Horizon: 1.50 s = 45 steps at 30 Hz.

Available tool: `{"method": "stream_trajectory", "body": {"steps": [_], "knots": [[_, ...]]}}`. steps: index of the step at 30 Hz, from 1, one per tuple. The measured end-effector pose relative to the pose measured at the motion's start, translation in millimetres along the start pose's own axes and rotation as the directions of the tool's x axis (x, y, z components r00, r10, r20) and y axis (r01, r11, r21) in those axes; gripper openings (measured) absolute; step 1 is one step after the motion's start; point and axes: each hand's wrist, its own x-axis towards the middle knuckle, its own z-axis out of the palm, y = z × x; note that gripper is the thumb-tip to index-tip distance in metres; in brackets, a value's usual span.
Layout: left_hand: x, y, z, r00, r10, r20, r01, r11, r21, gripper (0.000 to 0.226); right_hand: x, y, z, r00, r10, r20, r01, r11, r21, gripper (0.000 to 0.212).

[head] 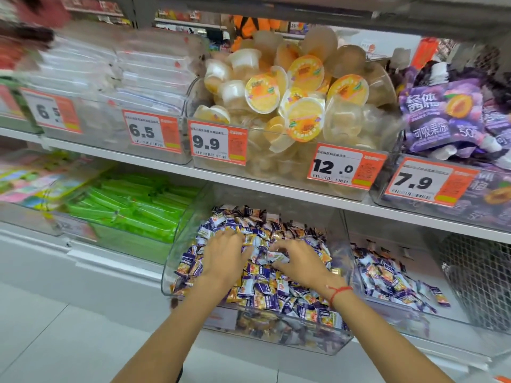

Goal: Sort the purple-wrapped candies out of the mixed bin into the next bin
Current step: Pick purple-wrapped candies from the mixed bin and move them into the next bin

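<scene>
the candies (pixel 265 288) are piled in the clear bin (pixel 177 239) on the lower shelf, purple and orange wrappers all mixed. my left hand (pixel 224 255) rests on the heap, fingers curled into it (can't tell if it's got one). right hand (pixel 298 261) pinches a pale wrapper. the next bin (pixel 414 322) holds a smaller pile.

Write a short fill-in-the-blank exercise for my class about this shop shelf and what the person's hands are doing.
1. Both hands, the left hand and the right hand, are in the ____ bin of candies.
2. The right wrist wears a ____ string bracelet.
3. The price tag on the jelly cups bin directly above reads ____.
4. The bin to the left holds ____ packets.

Missing words: mixed; red; 9.9; green
</scene>
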Motion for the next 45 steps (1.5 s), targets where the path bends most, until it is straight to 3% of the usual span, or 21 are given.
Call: {"method": "stream_trajectory", "body": {"steps": [2,4,10,12,14,16,20,25,27,28,30,32,34,36,38,40,42,45], "knots": [[11,8,7,0.989,-0.03,0.142,0.007,0.987,0.159,0.045,-10,0,-7,0.998,0.067,0.021,-0.068,0.994,0.083,0.032],[15,10,13,0.983,-0.03,0.18,-0.007,0.98,0.2,0.044,-19,1,-14,0.991,0.114,0.068,-0.121,0.986,0.114,0.031],[-14,1,2,0.998,0.035,-0.045,-0.044,0.978,-0.203,0.019,-61,1,-37,0.988,0.113,0.109,-0.149,0.886,0.44,0.031],[-27,4,-4,1.0,-0.005,-0.015,-0.002,0.893,-0.451,0.025,-76,1,-40,0.987,0.128,0.094,-0.158,0.851,0.501,0.031],[-42,15,-11,0.998,-0.009,0.056,0.047,0.678,-0.733,0.032,-87,0,-40,0.987,0.151,0.055,-0.157,0.83,0.536,0.035],[-55,31,-18,0.994,0.036,0.102,0.069,0.507,-0.859,0.027,-96,-3,-40,0.99,0.142,0.01,-0.12,0.795,0.594,0.035],[-63,57,-21,0.991,0.086,0.098,0.056,0.404,-0.913,0.014,-105,-7,-44,0.987,0.142,-0.075,-0.046,0.699,0.714,0.025],[-57,83,-15,0.986,0.07,0.15,0.116,0.355,-0.928,0.019,-121,0,-52,0.974,0.162,-0.156,0.001,0.691,0.722,0.017],[-56,95,-13,0.984,0.102,0.144,0.103,0.333,-0.937,0.021,-129,5,-58,0.938,0.224,-0.265,0.018,0.732,0.681,0.015],[-56,99,-12,0.984,0.126,0.13,0.079,0.346,-0.935,0.023,-133,10,-61,0.903,0.263,-0.341,0.023,0.761,0.648,0.014],[-55,98,-9,0.985,0.151,0.08,-0.012,0.53,-0.848,0.027,-136,28,-68,0.796,0.335,-0.505,0.019,0.819,0.573,0.016],[-52,83,0,0.988,0.155,0.02,-0.121,0.837,-0.534,0.036,-136,56,-75,0.698,0.332,-0.634,-0.033,0.9,0.434,0.018],[-51,63,13,0.985,0.172,0.016,-0.167,0.973,-0.158,0.044,-130,90,-76,0.692,0.294,-0.659,-0.156,0.953,0.261,0.022],[-53,46,23,0.986,0.126,0.105,-0.126,0.992,-0.006,0.06,-116,122,-69,0.79,0.328,-0.518,-0.263,0.944,0.197,0.031],[-53,39,28,0.983,0.118,0.14,-0.115,0.993,-0.027,0.087,-104,140,-61,0.909,0.359,-0.212,-0.341,0.933,0.119,0.044],[-51,35,28,0.977,0.134,0.169,-0.131,0.991,-0.029,0.092,-94,148,-53,0.931,0.365,-0.013,-0.365,0.931,0.028,0.05],[-50,34,25,0.977,0.157,0.146,-0.152,0.988,-0.039,0.087,-93,141,-49,0.923,0.371,-0.1,-0.369,0.929,0.039,0.046],[-45,18,23,0.991,0.13,-0.04,-0.132,0.991,-0.036,0.066,-101,108,-49,0.852,0.279,-0.444,-0.269,0.959,0.086,0.035]]}}
